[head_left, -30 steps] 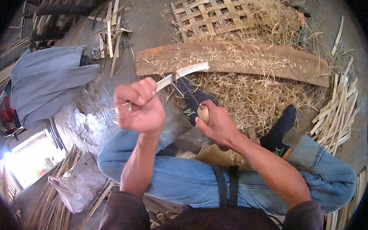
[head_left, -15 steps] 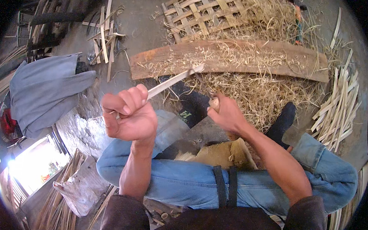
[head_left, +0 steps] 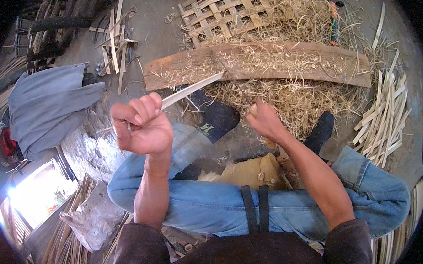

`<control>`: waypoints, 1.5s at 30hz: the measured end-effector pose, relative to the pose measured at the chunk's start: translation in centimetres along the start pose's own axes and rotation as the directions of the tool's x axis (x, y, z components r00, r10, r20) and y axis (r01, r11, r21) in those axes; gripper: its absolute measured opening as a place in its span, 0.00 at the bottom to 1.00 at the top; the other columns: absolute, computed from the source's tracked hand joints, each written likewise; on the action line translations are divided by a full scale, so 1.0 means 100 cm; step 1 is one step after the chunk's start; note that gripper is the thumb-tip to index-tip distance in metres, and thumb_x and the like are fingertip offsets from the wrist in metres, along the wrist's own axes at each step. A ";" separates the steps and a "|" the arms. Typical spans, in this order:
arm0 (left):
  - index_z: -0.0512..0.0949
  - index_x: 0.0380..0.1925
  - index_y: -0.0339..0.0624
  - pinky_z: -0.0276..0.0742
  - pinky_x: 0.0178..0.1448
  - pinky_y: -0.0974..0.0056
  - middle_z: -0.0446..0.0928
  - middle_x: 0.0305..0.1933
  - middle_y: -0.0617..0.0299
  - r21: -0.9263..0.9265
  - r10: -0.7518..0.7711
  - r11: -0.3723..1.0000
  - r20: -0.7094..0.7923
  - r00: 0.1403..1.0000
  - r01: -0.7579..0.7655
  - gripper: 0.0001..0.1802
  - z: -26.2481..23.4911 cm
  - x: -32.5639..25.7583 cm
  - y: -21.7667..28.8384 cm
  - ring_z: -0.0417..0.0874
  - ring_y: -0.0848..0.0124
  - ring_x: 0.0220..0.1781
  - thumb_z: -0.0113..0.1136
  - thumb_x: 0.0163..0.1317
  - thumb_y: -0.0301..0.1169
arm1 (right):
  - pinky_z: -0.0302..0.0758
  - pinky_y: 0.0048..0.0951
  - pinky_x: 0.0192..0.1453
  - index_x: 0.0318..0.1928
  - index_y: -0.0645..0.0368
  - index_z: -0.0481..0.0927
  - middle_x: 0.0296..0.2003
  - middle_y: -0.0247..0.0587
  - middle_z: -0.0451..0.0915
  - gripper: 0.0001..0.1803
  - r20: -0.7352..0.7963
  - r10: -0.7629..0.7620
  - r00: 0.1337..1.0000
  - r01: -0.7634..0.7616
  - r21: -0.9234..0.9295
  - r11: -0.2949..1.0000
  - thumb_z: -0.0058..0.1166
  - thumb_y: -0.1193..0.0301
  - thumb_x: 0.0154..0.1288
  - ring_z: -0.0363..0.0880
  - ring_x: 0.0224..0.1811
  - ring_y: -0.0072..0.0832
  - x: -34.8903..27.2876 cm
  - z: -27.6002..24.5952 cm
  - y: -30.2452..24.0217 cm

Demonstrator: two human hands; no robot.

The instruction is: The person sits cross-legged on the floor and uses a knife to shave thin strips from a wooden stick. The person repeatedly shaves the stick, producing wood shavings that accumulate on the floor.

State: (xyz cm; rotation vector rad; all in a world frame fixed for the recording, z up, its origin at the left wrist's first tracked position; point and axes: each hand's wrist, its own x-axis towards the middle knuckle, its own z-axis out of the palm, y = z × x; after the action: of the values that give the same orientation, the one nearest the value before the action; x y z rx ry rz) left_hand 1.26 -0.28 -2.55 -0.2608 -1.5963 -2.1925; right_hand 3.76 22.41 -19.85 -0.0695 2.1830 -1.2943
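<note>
- I see the left hand (head_left: 142,126) with fingers curled tight on the strip (head_left: 192,91); its tip meets the near edge of the board (head_left: 158,72).
- The right hand (head_left: 267,120), on the board's near side, grips the knife (head_left: 254,110).
- This looks like shaving.
- The next stroke seems to need a steady strip and flat blade.

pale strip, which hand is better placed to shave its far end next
Probably the right hand: it grips the knife, which reaches close to the far end of the pale strip. The left hand is busy holding that strip.
</note>
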 end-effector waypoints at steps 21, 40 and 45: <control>0.61 0.23 0.45 0.53 0.31 0.64 0.52 0.14 0.68 0.059 0.086 0.995 -0.099 0.991 -0.080 0.19 -0.012 -0.005 -0.006 0.50 0.76 0.18 0.43 0.68 0.45 | 0.79 0.45 0.40 0.50 0.67 0.71 0.31 0.62 0.81 0.28 0.147 -0.120 0.982 0.108 0.084 0.991 0.64 0.59 0.58 0.83 0.35 0.55 -0.049 0.013 -0.098; 0.61 0.24 0.46 0.52 0.29 0.65 0.52 0.13 0.70 0.024 0.076 0.997 -0.050 0.996 -0.075 0.15 -0.023 -0.004 -0.006 0.49 0.77 0.17 0.48 0.65 0.40 | 0.78 0.48 0.47 0.45 0.74 0.74 0.33 0.67 0.81 0.22 0.095 -0.055 0.994 0.057 -0.023 0.998 0.55 0.67 0.54 0.82 0.38 0.58 -0.009 0.016 -0.026; 0.61 0.23 0.48 0.53 0.31 0.65 0.50 0.14 0.71 0.073 0.057 0.996 -0.141 0.988 -0.047 0.15 -0.026 0.002 -0.005 0.49 0.77 0.18 0.47 0.64 0.42 | 0.77 0.51 0.48 0.44 0.74 0.72 0.32 0.68 0.80 0.22 0.045 0.038 0.998 -0.031 -0.147 0.989 0.55 0.66 0.55 0.80 0.39 0.61 -0.005 0.006 -0.003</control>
State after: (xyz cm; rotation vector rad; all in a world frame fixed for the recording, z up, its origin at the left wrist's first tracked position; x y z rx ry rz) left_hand 1.07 -2.65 -3.71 -0.1208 -1.5655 -2.0633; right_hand 4.41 21.97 -19.55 -0.1183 2.2255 -1.1016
